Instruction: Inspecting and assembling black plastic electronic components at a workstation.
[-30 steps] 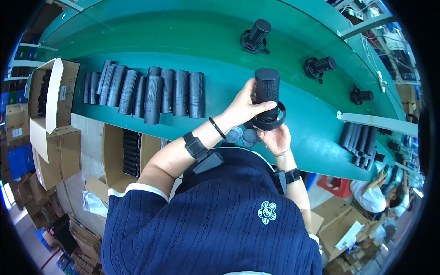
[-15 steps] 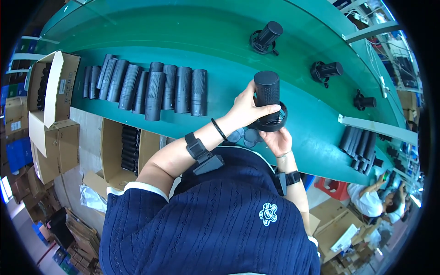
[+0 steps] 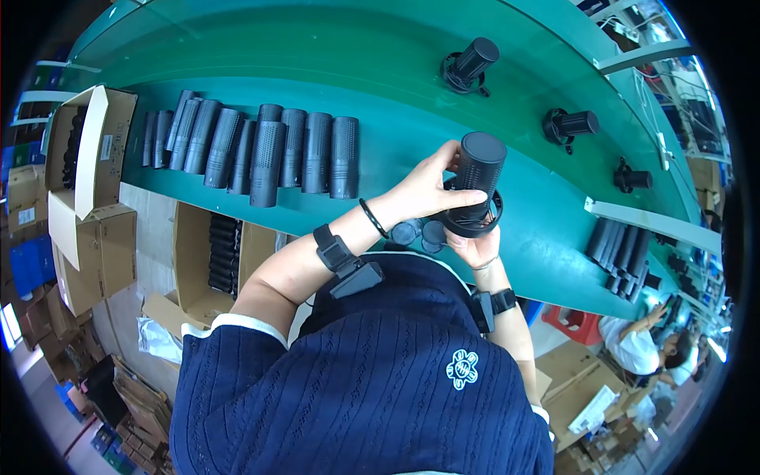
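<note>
Above the near edge of the green table I hold a black cylinder point(image 3: 480, 170) with a flat round top and perforated sides, upright and slightly tilted. A black ring-shaped mount point(image 3: 477, 229) surrounds its lower end. My left hand point(image 3: 427, 190) is closed around the cylinder from the left, thumb across its near side. From below, my right hand point(image 3: 477, 249) grips the ring mount, with most of its fingers hidden under it. Small dark round discs point(image 3: 419, 233) lie on the table just left of my right hand.
Several black perforated tubes point(image 3: 267, 158) stretch along the table point(image 3: 388, 119) at left. Similar ring-mounted cylinders point(image 3: 470, 67) stand at the back and right. More tubes point(image 3: 620, 249) lie at far right. Cardboard boxes point(image 3: 190, 269) stand at left; a co-worker point(image 3: 629, 340) sits at right.
Both hands have shifted a little to the right with the black cylinder and its ring mount. The cylinder now leans slightly more to the right.
</note>
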`<state>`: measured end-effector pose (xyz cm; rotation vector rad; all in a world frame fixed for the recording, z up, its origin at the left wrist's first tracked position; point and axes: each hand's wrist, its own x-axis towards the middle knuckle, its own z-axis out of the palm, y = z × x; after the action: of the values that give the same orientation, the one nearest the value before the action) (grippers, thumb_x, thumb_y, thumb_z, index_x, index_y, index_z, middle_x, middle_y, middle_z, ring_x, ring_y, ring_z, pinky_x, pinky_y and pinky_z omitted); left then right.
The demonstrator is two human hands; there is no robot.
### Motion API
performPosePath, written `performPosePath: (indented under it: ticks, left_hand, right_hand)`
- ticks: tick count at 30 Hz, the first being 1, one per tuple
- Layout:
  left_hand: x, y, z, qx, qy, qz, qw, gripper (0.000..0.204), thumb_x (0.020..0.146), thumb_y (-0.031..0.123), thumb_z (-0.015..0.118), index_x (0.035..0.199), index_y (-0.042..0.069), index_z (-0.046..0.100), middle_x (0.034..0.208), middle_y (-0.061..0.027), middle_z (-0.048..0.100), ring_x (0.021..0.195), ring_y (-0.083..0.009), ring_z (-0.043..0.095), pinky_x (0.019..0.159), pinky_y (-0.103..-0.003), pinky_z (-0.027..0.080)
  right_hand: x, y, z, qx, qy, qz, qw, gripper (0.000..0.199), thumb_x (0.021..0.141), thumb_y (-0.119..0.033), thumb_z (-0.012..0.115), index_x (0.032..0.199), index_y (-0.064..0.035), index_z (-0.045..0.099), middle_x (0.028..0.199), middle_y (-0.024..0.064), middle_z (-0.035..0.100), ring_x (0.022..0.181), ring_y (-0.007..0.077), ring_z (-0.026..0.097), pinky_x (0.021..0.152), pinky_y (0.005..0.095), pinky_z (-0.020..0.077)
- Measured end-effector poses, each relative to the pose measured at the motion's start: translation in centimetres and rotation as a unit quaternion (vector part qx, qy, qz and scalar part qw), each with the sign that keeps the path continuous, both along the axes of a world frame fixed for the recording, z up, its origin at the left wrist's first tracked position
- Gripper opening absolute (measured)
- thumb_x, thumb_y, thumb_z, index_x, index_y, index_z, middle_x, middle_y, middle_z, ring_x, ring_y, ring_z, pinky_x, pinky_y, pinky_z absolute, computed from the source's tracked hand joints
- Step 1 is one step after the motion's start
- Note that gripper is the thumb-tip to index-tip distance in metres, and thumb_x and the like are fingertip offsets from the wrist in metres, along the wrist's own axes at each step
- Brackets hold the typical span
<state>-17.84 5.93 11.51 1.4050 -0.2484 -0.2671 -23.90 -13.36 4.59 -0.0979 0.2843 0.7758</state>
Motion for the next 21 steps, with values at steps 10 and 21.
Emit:
performPosePath:
  ticks: [10, 21]
  left_hand:
    - [8.3, 2.8, -0.4, 0.091, -0.037, 0.159, 0.982, 0.055, 0.069, 0.031, 0.083, 0.105, 0.002, 0.054, 0.097, -0.011, 0.064, 0.088, -0.0204, 0.062, 0.078, -0.036, 0.05]
    - [23.6, 9.4, -10.7, 0.338, -0.158, 0.339, 0.863, 0.073, 0.07, 0.029, 0.083, 0.122, -0.006, 0.047, 0.118, -0.0207, 0.056, 0.108, -0.0324, 0.057, 0.094, -0.041, 0.043]
  right_hand:
    - [1.0, 1.0, 1.7, -0.349, -0.106, 0.085, 0.927, 0.072, 0.092, -0.063, 0.029, 0.131, -0.0047, 0.043, 0.099, 0.0115, 0.061, 0.078, 0.0156, 0.059, 0.063, 0.0251, 0.0464]
    - [-16.7, -3.4, 2.7, -0.453, 0.007, -0.168, 0.876, 0.037, 0.095, -0.036, 0.055, 0.122, -0.0113, 0.055, 0.095, -0.0002, 0.061, 0.081, 0.0076, 0.057, 0.066, 0.0201, 0.0455]
